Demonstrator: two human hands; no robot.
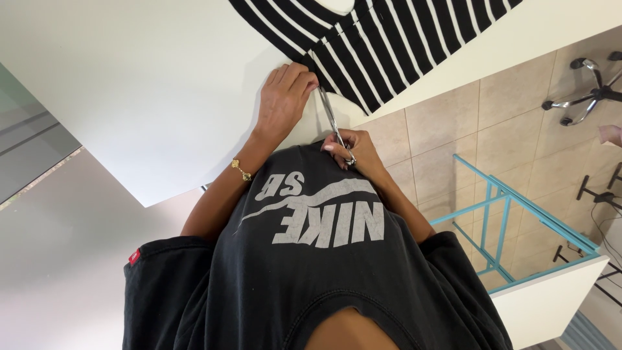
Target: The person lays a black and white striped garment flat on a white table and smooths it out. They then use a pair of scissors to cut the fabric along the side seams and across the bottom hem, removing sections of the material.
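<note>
A black-and-white striped garment (382, 45) lies on the white table (142, 84), reaching toward its near edge. My left hand (285, 97), with a gold bracelet on the wrist, has its fingers curled on the garment's lower corner and pins it down. Close to my chest, my right hand (356, 150) grips the handles of silver scissors (332, 120). The blades point up toward the striped fabric, right beside my left fingertips. Whether the blades are in the cloth is hidden by my left hand.
My dark printed T-shirt (311, 259) fills the lower middle. To the right is beige tiled floor (453, 129), a turquoise-framed table with a white top (551, 291), and chrome chair bases (586, 91). The white table's edge runs diagonally at the right.
</note>
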